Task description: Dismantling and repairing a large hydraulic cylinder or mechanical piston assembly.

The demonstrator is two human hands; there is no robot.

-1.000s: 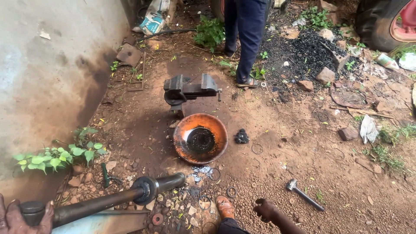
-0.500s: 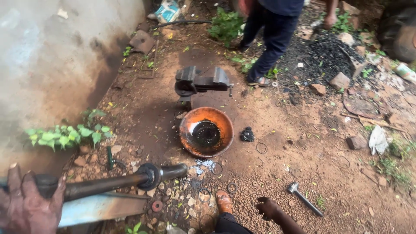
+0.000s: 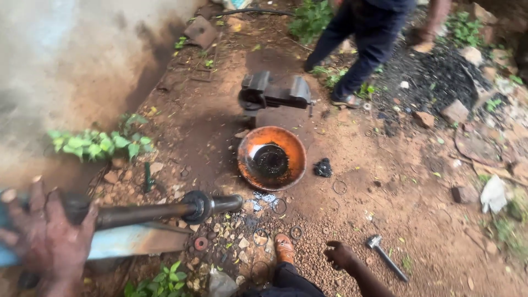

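My left hand (image 3: pixel 47 236), dark with grease, wraps over the near end of a long dark metal shaft (image 3: pixel 148 213) at the lower left. The shaft lies across a pale blue metal plate (image 3: pixel 137 242) and ends in a thick collar (image 3: pixel 197 206) and a narrow tip. My right hand (image 3: pixel 340 256) hovers low over the gravel at the bottom centre, fingers curled with nothing visible in them. A hammer (image 3: pixel 388 258) lies just right of it. My sandalled foot (image 3: pixel 284 247) rests between the two hands.
A rusty orange bowl (image 3: pixel 247 165) with black residue sits beyond the shaft tip, a bench vise (image 3: pixel 272 93) behind it. Rings (image 3: pixel 279 206) and a black lump (image 3: pixel 323 168) lie on the dirt. Another person (image 3: pixel 368 38) stands at the top. Wall (image 3: pixel 66 55) on the left.
My left hand has come further up over the shaft's end. The view has closed in and dropped; the standing person has shifted to the right.
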